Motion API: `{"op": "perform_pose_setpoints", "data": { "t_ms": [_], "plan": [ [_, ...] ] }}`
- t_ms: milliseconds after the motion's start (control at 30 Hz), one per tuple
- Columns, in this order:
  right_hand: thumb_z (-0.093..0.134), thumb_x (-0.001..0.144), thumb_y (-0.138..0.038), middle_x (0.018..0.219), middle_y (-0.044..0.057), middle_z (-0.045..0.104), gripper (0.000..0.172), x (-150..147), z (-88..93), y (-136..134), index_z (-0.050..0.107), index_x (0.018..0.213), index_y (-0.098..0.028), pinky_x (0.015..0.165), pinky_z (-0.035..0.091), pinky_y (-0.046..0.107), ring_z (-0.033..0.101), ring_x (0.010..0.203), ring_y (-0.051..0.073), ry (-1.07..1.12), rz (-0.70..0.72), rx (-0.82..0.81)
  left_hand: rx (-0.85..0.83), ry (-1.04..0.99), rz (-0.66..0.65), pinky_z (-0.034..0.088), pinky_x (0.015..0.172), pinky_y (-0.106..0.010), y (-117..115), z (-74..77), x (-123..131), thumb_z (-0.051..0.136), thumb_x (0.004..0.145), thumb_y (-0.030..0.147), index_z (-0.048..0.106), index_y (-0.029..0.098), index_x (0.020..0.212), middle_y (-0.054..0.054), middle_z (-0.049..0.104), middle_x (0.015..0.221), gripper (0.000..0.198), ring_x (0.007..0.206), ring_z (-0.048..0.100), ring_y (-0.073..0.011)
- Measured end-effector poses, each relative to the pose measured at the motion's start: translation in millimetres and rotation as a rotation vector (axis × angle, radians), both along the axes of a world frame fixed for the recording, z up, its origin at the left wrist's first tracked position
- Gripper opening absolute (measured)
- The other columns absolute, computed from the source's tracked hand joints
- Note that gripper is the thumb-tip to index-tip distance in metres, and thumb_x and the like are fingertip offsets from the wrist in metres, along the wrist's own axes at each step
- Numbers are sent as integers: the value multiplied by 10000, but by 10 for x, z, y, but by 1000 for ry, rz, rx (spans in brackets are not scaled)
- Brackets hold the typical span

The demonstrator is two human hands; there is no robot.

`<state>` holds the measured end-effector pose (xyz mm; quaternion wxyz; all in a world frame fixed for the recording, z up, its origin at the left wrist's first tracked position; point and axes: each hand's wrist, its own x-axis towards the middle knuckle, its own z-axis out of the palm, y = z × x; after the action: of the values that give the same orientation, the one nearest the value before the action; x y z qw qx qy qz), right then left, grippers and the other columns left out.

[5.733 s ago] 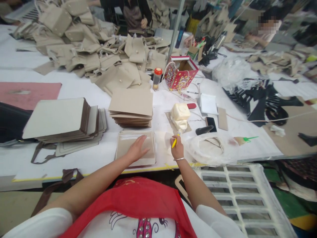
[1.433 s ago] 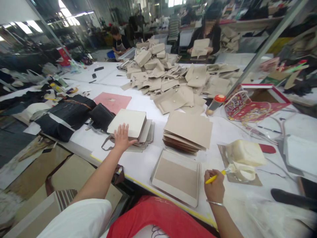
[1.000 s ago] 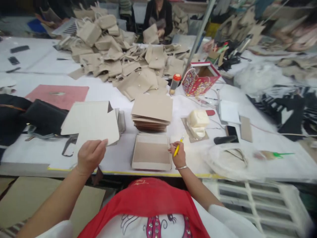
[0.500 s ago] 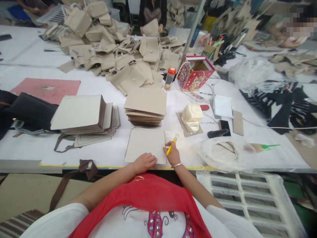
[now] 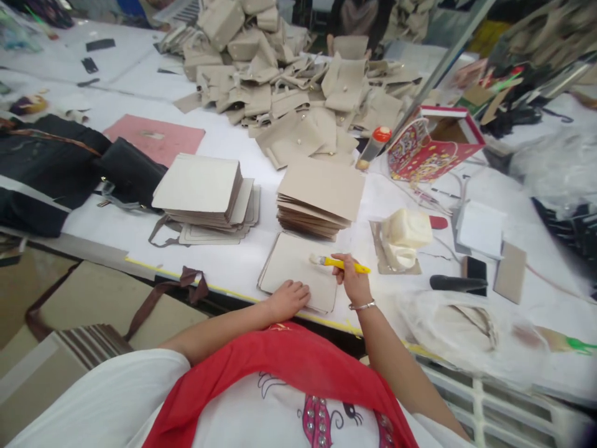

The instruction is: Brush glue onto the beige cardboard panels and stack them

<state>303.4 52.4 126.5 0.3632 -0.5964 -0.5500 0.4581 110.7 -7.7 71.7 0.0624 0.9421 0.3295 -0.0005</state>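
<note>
Resting palm-down, fingers together and gripping nothing, our left hand (image 5: 290, 300) sits on the near edge of a pale board (image 5: 293, 261) on the bench (image 5: 219, 264). Our right hand (image 5: 353, 277) pinches a yellow brush (image 5: 347, 264), bristles pointing left over that board. Further right we've got a red-lidded jar (image 5: 373, 147) with something tan (image 5: 362, 164) at the bottom, an open red box (image 5: 433, 149), and a plastic bag (image 5: 448, 348) with something pale (image 5: 476, 320) inside.

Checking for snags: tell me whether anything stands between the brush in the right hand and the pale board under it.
Nothing visible: the brush in the right hand has its bristles over the board. The left hand lies at the board's near edge, apart from the bristles.
</note>
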Motion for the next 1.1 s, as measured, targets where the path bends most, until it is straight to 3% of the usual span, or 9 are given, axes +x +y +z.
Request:
{"op": "perform_pose_setpoints", "data": {
  "t_ms": [167, 233, 300, 367, 567, 700, 867, 967, 1100],
  "plan": [
    [549, 736, -436, 557, -36, 555, 291, -704, -156, 249, 614, 830, -168, 399, 366, 175, 440, 406, 61, 92, 373, -228, -21, -51, 27, 322, 881, -411, -10, -104, -27, 358, 881, 201, 487, 145, 1146, -115, 511, 1182, 300, 1098, 410, -258],
    [573, 714, -406, 520, -46, 541, 251, -878, -273, 301, 620, 780, -168, 386, 352, 167, 426, 394, 56, 71, 531, -276, -33, -71, 25, 302, 909, -431, 1, -146, -45, 376, 872, 194, 477, 148, 1169, -121, 518, 1178, 317, 1130, 396, -263],
    [582, 701, -381, 499, -48, 532, 223, -965, -379, 388, 617, 738, -163, 379, 346, 162, 421, 388, 53, 43, 600, -302, -54, -82, 7, 303, 911, -426, 15, -172, -61, 399, 861, 197, 479, 151, 1170, -127, 515, 1186, 322, 1127, 406, -258],
    [578, 697, -366, 496, -44, 536, 216, -988, -458, 529, 612, 730, -155, 375, 349, 160, 426, 385, 53, 33, 519, -283, -78, -79, -2, 321, 895, -406, 31, -177, -73, 405, 858, 206, 479, 154, 1170, -127, 504, 1210, 326, 1100, 427, -249],
    [557, 697, -432, 521, -7, 580, 303, -907, -543, 900, 608, 738, -136, 375, 374, 179, 461, 373, 71, 33, -3, -145, -101, -44, 11, 348, 874, -360, 78, -115, -86, 400, 849, 201, 462, 149, 1193, -118, 479, 1249, 353, 1072, 434, -233],
    [567, 688, -451, 494, -8, 581, 316, -637, -562, 808, 613, 714, -140, 371, 384, 189, 476, 366, 83, -14, -157, -152, -88, -45, 35, 389, 825, -327, 93, -96, -87, 414, 844, 200, 478, 168, 1173, -108, 453, 1283, 336, 1024, 457, -215],
    [540, 717, -465, 475, -3, 575, 323, 84, -466, 553, 610, 669, -153, 392, 403, 210, 493, 372, 96, -167, -345, -140, -62, -55, 67, 411, 819, -323, 93, -131, -69, 458, 835, 216, 491, 185, 1157, -108, 444, 1300, 325, 1032, 466, -218],
    [495, 762, -484, 594, 12, 623, 341, 381, -350, 384, 629, 807, -174, 467, 453, 240, 549, 467, 118, -274, -300, -19, -54, -49, 65, 421, 817, -325, 92, -145, -55, 489, 822, 230, 495, 192, 1149, -118, 437, 1307, 329, 1035, 473, -217],
    [470, 818, -426, 883, 60, 647, 313, 400, -276, 61, 632, 991, -220, 723, 482, 290, 594, 785, 164, -519, 76, 245, -55, -63, 68, 429, 817, -328, 100, -141, -48, 493, 822, 221, 497, 197, 1149, -125, 435, 1309, 328, 1049, 477, -218]
  ]
}}
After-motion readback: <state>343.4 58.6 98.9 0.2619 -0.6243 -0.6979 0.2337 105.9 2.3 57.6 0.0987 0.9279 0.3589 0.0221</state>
